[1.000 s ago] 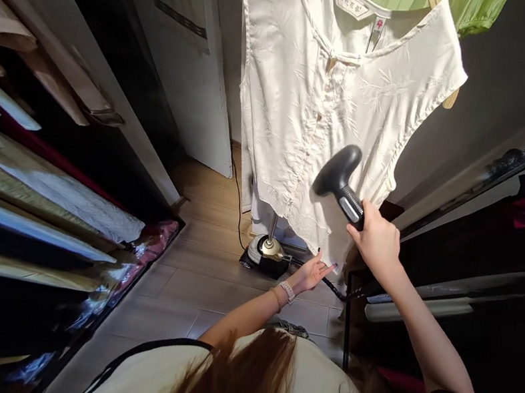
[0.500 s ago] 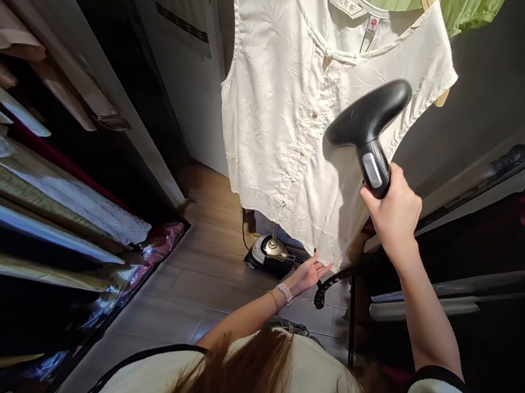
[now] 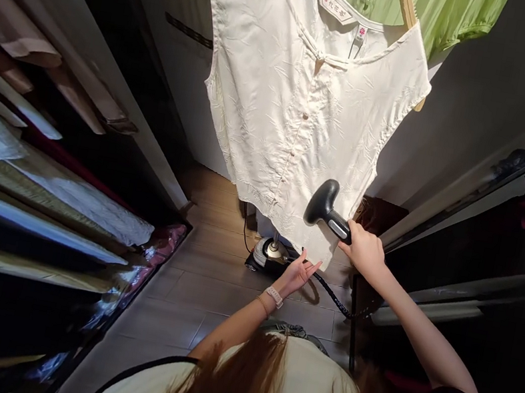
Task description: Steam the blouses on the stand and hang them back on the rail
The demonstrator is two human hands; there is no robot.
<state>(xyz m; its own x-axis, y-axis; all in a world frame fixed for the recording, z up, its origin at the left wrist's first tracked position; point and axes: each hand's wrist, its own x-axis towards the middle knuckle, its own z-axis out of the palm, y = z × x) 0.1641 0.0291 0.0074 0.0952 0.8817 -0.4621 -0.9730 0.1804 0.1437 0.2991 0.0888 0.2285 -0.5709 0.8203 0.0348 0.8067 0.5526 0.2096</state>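
"While a person looks down at their own hands, what hangs ahead?"

"A white sleeveless blouse (image 3: 283, 105) – crinkled, with a button line, its long axis upright, on a wooden hanger (image 3: 407, 2)."

"And the hands?"

"The right hand (image 3: 364, 252) closes firmly around the handle of a black garment steamer head (image 3: 323, 204), which tilts far and left, just before the blouse's lower right. The left hand (image 3: 294, 275) is open, fingertips at the hem (image 3: 312, 258)."

"Room around it?"

"Wood-look floor (image 3: 205, 291) lies below, with the steamer base (image 3: 267, 255) – fabric-filled shelves (image 3: 39, 198) stand well left."
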